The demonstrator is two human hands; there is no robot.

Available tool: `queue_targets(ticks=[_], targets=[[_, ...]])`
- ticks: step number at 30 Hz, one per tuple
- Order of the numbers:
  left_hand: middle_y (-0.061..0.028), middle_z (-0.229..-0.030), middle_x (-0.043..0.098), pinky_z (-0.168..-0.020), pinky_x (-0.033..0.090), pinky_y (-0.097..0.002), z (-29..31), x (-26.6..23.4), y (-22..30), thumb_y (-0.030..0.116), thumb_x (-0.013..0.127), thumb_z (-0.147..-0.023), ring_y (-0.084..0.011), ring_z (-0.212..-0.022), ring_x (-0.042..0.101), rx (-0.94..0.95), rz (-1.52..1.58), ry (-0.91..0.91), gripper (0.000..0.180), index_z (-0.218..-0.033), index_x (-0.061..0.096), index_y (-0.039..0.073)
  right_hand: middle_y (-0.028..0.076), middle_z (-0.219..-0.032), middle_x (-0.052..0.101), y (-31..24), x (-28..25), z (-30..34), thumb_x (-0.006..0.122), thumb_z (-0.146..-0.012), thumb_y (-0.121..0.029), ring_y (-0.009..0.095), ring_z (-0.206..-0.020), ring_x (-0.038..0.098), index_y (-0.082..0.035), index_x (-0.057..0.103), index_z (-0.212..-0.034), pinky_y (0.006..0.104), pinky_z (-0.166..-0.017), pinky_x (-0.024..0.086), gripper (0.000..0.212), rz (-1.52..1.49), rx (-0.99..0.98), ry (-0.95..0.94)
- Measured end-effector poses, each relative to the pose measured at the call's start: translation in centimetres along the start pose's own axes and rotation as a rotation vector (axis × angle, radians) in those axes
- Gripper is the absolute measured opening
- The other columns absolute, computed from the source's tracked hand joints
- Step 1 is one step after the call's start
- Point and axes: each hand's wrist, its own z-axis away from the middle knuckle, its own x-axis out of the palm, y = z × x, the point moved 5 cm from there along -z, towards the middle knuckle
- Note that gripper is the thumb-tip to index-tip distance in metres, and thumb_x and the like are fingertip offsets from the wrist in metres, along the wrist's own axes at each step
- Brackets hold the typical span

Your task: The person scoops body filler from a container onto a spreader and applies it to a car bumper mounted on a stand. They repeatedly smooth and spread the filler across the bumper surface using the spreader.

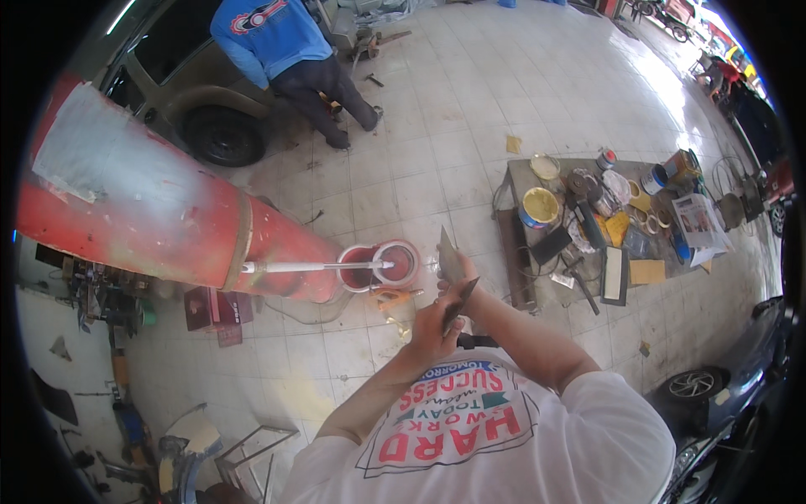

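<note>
My left hand [430, 329] is closed around a dark flat scraper blade [461, 304], held close in front of my chest. Just beyond it, my right hand [464, 277] grips a grey putty spreader [450, 254] whose pointed corner sticks up and away from me. The two blades are close together; I cannot tell whether they touch or carry putty. Ahead to the left lies a big red cylinder-shaped body [159, 227] with a pale grey filler patch [109, 151]. At its near end are two round openings with whitish rims [396, 265].
To the right stands a low workbench [516, 252] crowded with an open tin of yellowish putty [539, 206], other cans, a sanding block [614, 275] and papers. A person in a blue shirt [277, 38] bends beside a parked vehicle [189, 80]. A dark car [722, 378] stands at right.
</note>
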Motion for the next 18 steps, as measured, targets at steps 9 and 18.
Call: queue_targets(ticks=[9,18], targets=[[-0.0212,-0.104,0.072,-0.080,0.056,-0.0383,0.5,-7.6,-4.8,0.038,0.052,-0.106,-0.0335,-0.092,0.073,-0.197,0.073,0.056,0.045,-0.125,0.053,-0.002,0.006,-0.089,0.061,3.8,6.3,1.2,0.054,-0.097,-0.046,0.014,-0.070,0.056,-0.008,0.060,-0.116,0.0315,-0.057,0.046,0.043,0.463,-0.165,0.170],[-0.0149,-0.116,0.061,-0.090,0.051,-0.0394,0.4,-19.2,-15.3,0.028,0.052,-0.105,-0.0264,-0.107,0.062,-0.391,-0.013,0.465,0.034,-0.126,0.050,0.002,0.015,-0.119,0.068,7.7,8.9,-0.1,0.066,-0.092,-0.030,0.026,-0.095,0.068,-0.019,0.054,-0.146,0.0404,-0.084,0.054,0.057,1.234,-0.371,-0.188]])
